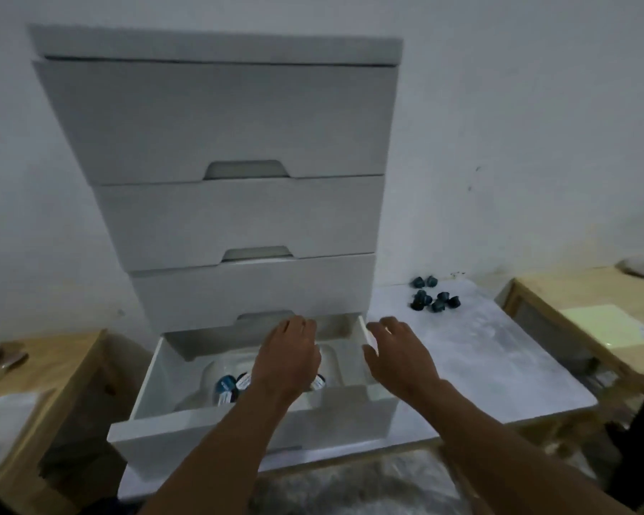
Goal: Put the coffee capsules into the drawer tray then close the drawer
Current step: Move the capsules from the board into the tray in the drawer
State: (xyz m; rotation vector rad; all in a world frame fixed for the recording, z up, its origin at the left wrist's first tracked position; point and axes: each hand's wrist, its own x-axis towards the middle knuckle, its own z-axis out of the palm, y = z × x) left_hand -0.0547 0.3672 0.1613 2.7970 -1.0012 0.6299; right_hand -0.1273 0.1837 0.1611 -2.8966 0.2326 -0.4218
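- The white drawer unit (216,143) stands on a pale table (473,366), with its bottom drawer (157,429) pulled open.
- A clear tray (211,369) in that drawer holds a few coffee capsules (225,388).
- The left hand (287,353) hovers palm-down over the tray, fingers loose, holding nothing visible.
- The right hand (396,356) is spread wide and empty at the drawer's right wall.
- More dark capsules (434,297) lie clustered on the table, well apart from both hands.
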